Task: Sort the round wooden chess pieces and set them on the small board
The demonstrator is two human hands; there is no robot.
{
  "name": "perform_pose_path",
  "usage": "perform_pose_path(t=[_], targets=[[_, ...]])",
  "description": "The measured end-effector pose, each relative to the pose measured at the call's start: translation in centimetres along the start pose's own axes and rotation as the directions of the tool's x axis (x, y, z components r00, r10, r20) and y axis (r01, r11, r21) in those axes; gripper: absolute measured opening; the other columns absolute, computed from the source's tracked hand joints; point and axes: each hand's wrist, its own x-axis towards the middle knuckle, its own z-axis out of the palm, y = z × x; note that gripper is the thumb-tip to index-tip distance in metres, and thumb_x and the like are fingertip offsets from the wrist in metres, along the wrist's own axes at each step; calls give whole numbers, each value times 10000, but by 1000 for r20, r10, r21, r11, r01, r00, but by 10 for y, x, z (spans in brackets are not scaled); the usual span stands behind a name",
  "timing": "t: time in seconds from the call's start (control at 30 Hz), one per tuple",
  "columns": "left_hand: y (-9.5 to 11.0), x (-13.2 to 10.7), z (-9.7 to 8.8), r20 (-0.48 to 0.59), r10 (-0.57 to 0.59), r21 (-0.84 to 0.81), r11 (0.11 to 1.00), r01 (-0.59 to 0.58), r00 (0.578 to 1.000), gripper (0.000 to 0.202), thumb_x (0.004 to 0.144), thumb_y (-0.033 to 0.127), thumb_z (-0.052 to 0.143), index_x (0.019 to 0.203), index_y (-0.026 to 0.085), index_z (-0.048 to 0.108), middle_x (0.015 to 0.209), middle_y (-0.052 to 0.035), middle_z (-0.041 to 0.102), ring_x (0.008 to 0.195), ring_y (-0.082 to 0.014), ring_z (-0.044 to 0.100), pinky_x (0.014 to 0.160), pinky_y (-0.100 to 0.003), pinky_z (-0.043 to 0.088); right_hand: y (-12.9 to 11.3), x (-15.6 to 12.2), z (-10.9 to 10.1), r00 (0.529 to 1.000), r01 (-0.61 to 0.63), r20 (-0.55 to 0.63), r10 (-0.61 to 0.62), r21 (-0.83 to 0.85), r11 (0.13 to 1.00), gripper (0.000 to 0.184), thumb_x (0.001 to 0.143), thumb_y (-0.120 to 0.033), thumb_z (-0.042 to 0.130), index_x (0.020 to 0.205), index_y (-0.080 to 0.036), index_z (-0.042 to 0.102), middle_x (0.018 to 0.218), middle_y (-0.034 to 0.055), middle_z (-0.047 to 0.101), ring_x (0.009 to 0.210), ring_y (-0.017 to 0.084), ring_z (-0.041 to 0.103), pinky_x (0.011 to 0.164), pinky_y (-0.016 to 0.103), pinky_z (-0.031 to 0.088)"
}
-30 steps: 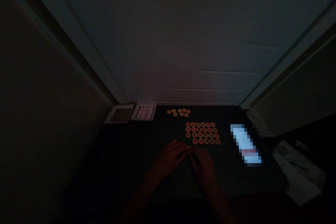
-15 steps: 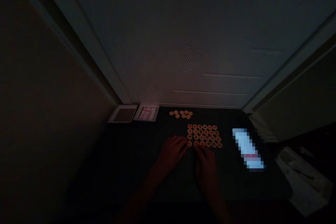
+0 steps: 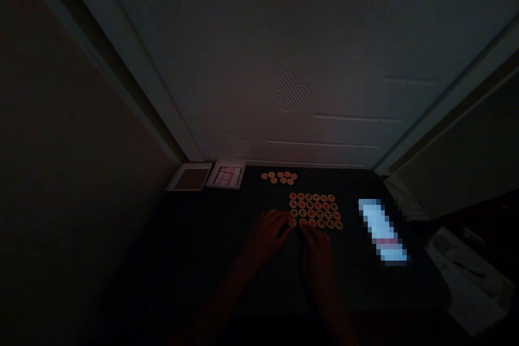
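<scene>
Round wooden xiangqi pieces with red and black characters point(image 3: 320, 214) lie face up in neat rows on a dark table. My left hand point(image 3: 267, 231) reaches in from the left, its thumb and forefinger closed around the leftmost piece of the nearest row point(image 3: 292, 223). Just right of it, my right hand point(image 3: 318, 248) has its fingers bent and held together. Those fingertips meet the near edge of the second piece in that row point(image 3: 303, 222); dim light hides whether they pinch it.
Several plain-looking discs point(image 3: 283, 180) lie loosely near the back edge. Two shallow white-rimmed trays or box halves point(image 3: 243, 177) stand at the back left. A bright pixelated rectangle point(image 3: 383, 231) is at the right. Behind the dark table point(image 3: 194, 259) rises a pale panel with a heart relief point(image 3: 293, 91).
</scene>
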Motion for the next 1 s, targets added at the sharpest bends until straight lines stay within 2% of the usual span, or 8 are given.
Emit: perform_pose_path(t=[0.5, 0.63, 0.73, 0.83, 1.0], targets=[[-2, -1, 6, -25, 33, 44, 999, -32, 999, 167, 978, 249, 602, 1118, 271, 691, 1167, -29, 705, 1086, -223, 633, 973, -415, 483, -1, 0, 0, 1000, -12, -7, 12, 19, 1000, 541, 906, -19, 436, 1377, -247, 577, 1283, 119, 634, 1162, 282, 568, 964, 504, 526], [-1, -2, 3, -19, 25, 14, 1000, -25, 999, 191, 987, 266, 585, 1160, 269, 665, 1195, -36, 688, 1105, -224, 631, 986, -416, 487, 0, 0, -1, 1000, -8, -17, 9, 29, 1000, 560, 899, -18, 442, 1383, -266, 576, 1286, 113, 636, 1162, 278, 576, 959, 505, 533], [-3, 0, -2, -57, 2, -14, 1000, -3, 998, 226, 989, 263, 579, 1208, 263, 633, 1232, -42, 667, 1142, -216, 617, 1011, -400, 486, 0, -1, -2, 999, -20, -41, 22, 57, 998, 539, 902, -28, 460, 1366, -270, 589, 1280, 110, 636, 1159, 275, 579, 950, 495, 541], [-11, 12, -11, -108, -5, 17, 1000, 7, 994, 228, 1005, 242, 535, 1213, 256, 626, 1255, -44, 658, 1180, -214, 598, 1056, -405, 462, -1, -1, -2, 997, -33, -71, 39, 78, 996, 509, 911, -40, 464, 1344, -269, 604, 1245, 115, 633, 1144, 273, 582, 935, 484, 549], [-39, 51, -25, -172, -25, 169, 984, 55, 985, 324, 992, 176, 492, 1301, 212, 584, 1381, -84, 608, 1275, -258, 533, 1092, -461, 427, -4, -1, -5, 992, -70, -97, 79, 88, 994, 435, 923, -71, 492, 1278, -271, 643, 1159, 111, 638, 1082, 270, 598, 903, 471, 554]])
